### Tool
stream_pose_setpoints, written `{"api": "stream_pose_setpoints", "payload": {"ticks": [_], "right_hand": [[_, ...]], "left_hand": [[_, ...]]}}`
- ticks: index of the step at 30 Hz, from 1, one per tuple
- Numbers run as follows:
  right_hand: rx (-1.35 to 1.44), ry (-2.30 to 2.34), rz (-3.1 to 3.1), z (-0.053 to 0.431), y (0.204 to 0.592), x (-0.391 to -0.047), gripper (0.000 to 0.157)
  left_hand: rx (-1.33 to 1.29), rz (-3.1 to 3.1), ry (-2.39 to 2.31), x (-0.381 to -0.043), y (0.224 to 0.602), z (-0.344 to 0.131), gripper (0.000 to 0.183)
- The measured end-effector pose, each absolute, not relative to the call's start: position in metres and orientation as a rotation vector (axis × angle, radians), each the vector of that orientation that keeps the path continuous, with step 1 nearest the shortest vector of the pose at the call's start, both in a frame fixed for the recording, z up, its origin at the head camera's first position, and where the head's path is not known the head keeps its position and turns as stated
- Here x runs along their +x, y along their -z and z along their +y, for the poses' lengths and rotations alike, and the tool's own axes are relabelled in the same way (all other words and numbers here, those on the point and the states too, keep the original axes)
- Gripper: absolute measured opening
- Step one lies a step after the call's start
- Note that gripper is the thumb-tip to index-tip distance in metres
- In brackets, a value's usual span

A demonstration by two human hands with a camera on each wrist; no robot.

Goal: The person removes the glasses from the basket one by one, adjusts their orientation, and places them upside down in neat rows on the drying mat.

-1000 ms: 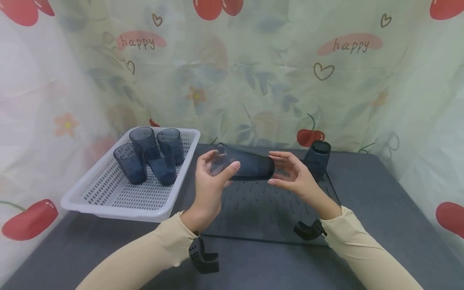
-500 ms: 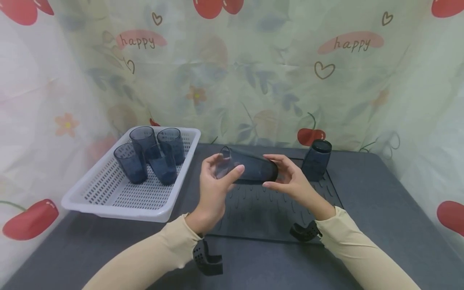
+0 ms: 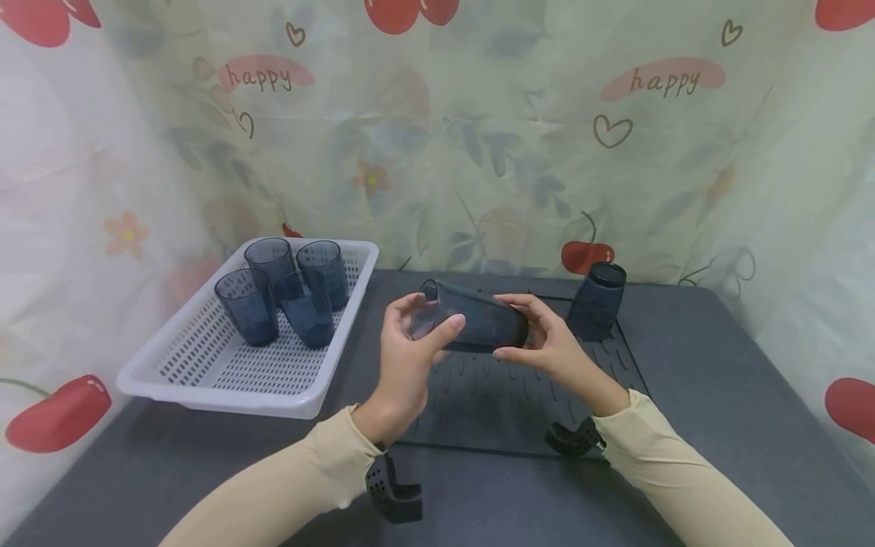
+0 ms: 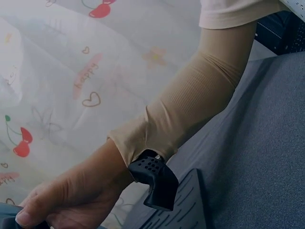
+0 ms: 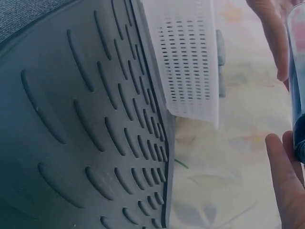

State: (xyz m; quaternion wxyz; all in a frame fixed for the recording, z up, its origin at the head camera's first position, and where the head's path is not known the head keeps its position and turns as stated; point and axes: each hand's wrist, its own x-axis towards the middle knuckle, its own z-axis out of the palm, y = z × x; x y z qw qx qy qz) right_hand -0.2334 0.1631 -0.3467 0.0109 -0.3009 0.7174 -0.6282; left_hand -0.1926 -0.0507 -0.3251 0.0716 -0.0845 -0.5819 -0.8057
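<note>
A blue-grey drinking glass (image 3: 478,319) lies tipped on its side in the air over the dark ridged mat (image 3: 492,403). Its mouth points left and its thicker base right. My left hand (image 3: 406,349) grips it around the mouth end, thumb along the near side. With fingers and thumb, my right hand (image 3: 547,334) holds the base end. The right wrist view catches part of the glass (image 5: 298,86) at its right edge, with fingers at either end. Upside down on the mat's back right corner stands another glass (image 3: 598,300).
At left, a white perforated basket (image 3: 225,403) holds several upright glasses (image 3: 249,308) of the same kind. Dark grey cloth covers the table (image 3: 724,365). A printed curtain (image 3: 444,152) hangs behind and along both sides. A black wrist mount (image 3: 393,490) sits under each forearm.
Both hands stay on the glass, which has shifted slightly right and down. The right hand has come a little left, its fingers further over the base. The upside-down glass shows more fully.
</note>
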Motion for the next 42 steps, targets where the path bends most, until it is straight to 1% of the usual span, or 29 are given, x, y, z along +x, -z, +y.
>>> {"api": "stream_pose_setpoints", "payload": {"ticks": [7,12,15,20,26,31,42], "right_hand": [[-0.918,1.938,2.281,0.166,0.342,-0.231,0.069],[-0.895,1.865,2.411,0.171,0.337,-0.228,0.068],[-0.903,1.843,2.454,0.174,0.334,-0.227,0.068],[-0.943,1.892,2.388,0.177,0.332,-0.225,0.068],[-0.996,1.973,2.311,0.182,0.327,-0.225,0.064],[-1.015,2.008,2.276,0.183,0.322,-0.223,0.064],[-1.032,2.094,2.158,0.176,0.322,-0.218,0.062]], "left_hand": [[-0.305,-1.796,2.457,-0.192,0.326,-0.054,0.065],[-0.399,-1.933,2.451,-0.193,0.323,-0.062,0.067],[-0.408,-2.039,2.445,-0.194,0.322,-0.068,0.069],[-0.430,-2.216,2.399,-0.199,0.323,-0.077,0.070],[-0.519,-2.365,2.387,-0.205,0.328,-0.085,0.064],[-0.561,-2.542,2.278,-0.205,0.332,-0.087,0.065],[-0.743,-2.754,2.038,-0.208,0.346,-0.082,0.069]]}}
